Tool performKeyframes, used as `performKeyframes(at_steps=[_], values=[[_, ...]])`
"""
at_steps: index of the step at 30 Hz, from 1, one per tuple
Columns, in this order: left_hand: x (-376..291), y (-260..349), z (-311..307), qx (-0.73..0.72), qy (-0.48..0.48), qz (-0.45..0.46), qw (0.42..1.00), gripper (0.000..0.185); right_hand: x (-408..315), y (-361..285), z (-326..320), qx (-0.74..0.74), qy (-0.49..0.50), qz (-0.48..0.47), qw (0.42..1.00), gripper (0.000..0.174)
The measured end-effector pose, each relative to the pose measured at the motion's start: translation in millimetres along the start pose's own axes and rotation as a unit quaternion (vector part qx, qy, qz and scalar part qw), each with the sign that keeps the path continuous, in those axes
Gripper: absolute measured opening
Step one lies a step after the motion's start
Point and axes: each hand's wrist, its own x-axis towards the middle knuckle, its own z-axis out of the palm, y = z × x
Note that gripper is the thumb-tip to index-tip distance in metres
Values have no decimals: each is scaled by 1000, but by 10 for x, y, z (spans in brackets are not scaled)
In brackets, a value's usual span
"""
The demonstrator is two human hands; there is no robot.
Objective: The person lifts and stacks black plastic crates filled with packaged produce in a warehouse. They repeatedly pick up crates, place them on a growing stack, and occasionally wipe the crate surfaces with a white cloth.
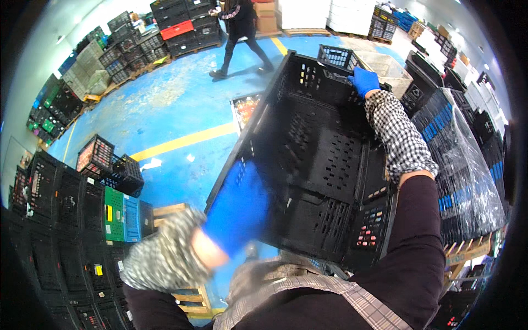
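A large black plastic crate [313, 128] is tilted in front of me, and I look down into its bare, slotted interior. My right hand [364, 81], in a blue glove, grips its rim at the far right corner. Along the near left wall is my left hand [238, 206], also blue-gloved and blurred by motion. It overlaps the crate's side, but its fingers are too smeared to show whether they hold the wall. Coloured items show through the slots at the crate's lower right.
Stacked black crates [62, 255] crowd the left, with a wooden pallet [192, 299] beside them. At right stands a film-wrapped stack [466, 165]. Behind the crate are a white bin [383, 70] and an open box of items [245, 108] on the floor. A person [239, 37] walks beyond.
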Motion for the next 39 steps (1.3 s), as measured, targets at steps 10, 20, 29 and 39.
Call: performKeyframes(at_steps=[10, 20, 29, 39], values=[[684, 1310, 1631, -351, 21, -120, 929, 59, 406, -49, 287, 159, -41, -91, 982, 70], [1096, 1325, 1325, -289, 24, -151, 945, 50, 815, 7, 1255, 72, -160, -4, 984, 81], [-18, 1625, -2, -425, 4, -77, 902, 45, 1051, 611, 1185, -12, -241, -127, 962, 68], [-328, 1707, -307, -406, -23, -114, 907, 49, 254, -189, -364, -24, -156, 54, 986, 67]])
